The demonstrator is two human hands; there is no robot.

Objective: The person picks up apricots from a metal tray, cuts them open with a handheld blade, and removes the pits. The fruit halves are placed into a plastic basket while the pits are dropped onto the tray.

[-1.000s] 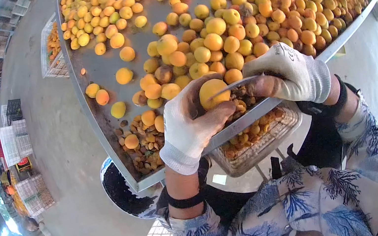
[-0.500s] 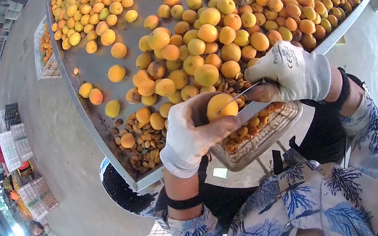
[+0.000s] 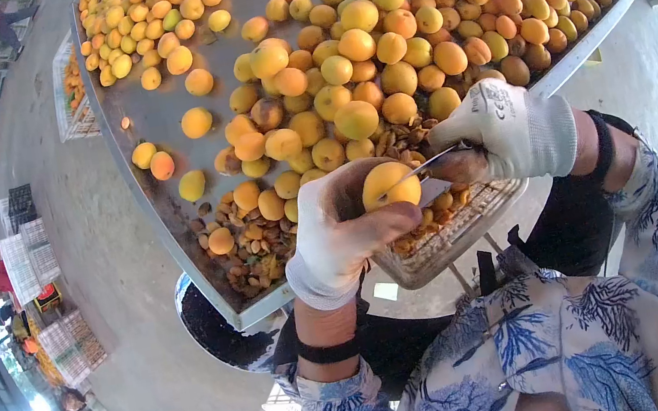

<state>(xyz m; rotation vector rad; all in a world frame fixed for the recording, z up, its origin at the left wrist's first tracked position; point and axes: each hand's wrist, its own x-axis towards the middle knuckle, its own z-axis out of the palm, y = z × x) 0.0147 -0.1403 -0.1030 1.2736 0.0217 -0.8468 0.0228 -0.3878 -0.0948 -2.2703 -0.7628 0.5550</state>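
Observation:
My left hand (image 3: 339, 230), in a white glove with dark-stained fingers, is closed around a yellow-orange apricot (image 3: 389, 184). The thumb lies along the fruit's lower side. From the right, my gloved right hand (image 3: 500, 133) grips a small knife (image 3: 433, 160), its thin blade lying across the front of the apricot. Most of the knife's handle is hidden in the fingers. Both hands are above the near edge of a metal table (image 3: 183, 269), and pits and scraps (image 3: 255, 257) lie on the table just left of my left hand.
Many whole apricots (image 3: 358, 119) are heaped over the table. Below my hands, a plastic basket (image 3: 423, 272) holds cut apricot pieces. A dark round tub (image 3: 220, 333) sits on the floor to the left, and a crate of fruit (image 3: 76, 108) stands beyond the table's left side.
The view has shifted slightly, with the table moving up and left in it. Both hands keep their hold on the apricot and knife, and the blade remains across the fruit.

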